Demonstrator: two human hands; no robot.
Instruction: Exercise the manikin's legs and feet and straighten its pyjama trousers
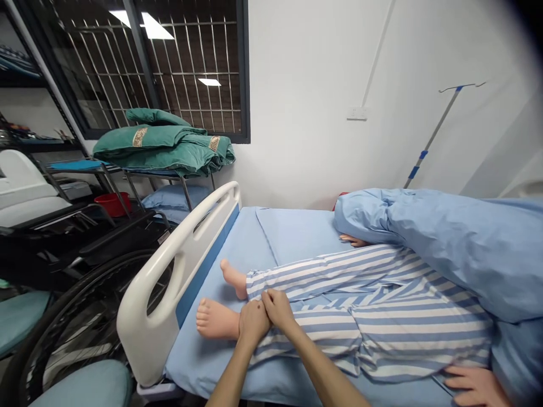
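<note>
A care manikin in blue-and-white striped trousers (382, 333) lies on a bed with a light blue sheet (297, 229). My left hand (253, 321) is closed round its near lower leg, just above the bare near foot (216, 319). Right beside it, my right hand (278, 308) is curled over the same leg on the trouser cuff, touching my left hand. The fingertips of both hands are hidden. The far foot (233, 278) rests on the sheet beyond my hands. A blue quilt (449, 237) covers the manikin's upper body; one manikin hand (477, 386) shows at the lower right.
A white footboard (139, 299) closes the bed's left end. Past it stand a wheelchair (80, 249) and a rack with folded green quilts (169, 144). A drip pole (428, 141) rises behind the bed at the right, near the wall.
</note>
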